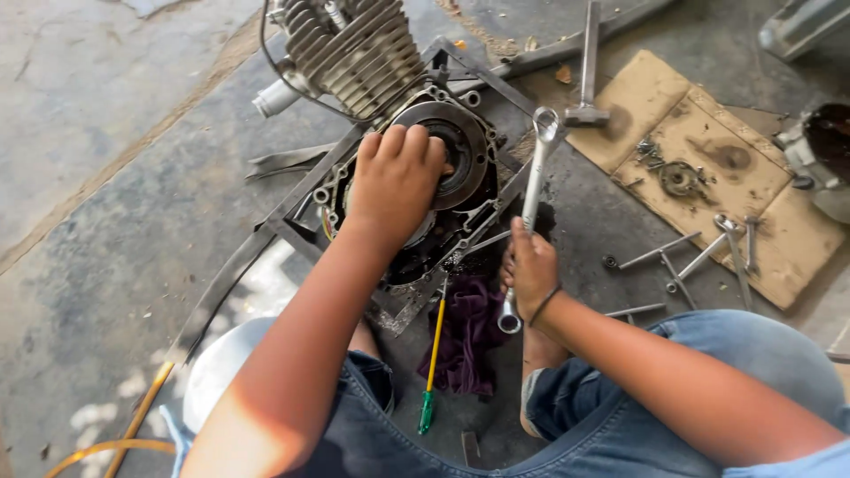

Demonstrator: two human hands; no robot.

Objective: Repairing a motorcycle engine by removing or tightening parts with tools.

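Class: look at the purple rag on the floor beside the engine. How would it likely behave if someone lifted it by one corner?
The purple rag lies crumpled in soft folds, so it would probably hang limp. It looks thin, likely light for its size. Lying by the oily engine, it may feel greasy.

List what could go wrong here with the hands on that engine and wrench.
1. The left hand presses on the round engine part; oily metal could make it slip.
2. The wrench in the right hand might swing into the left hand's fingers.
3. Loose tools beside the knee could be knelt on.
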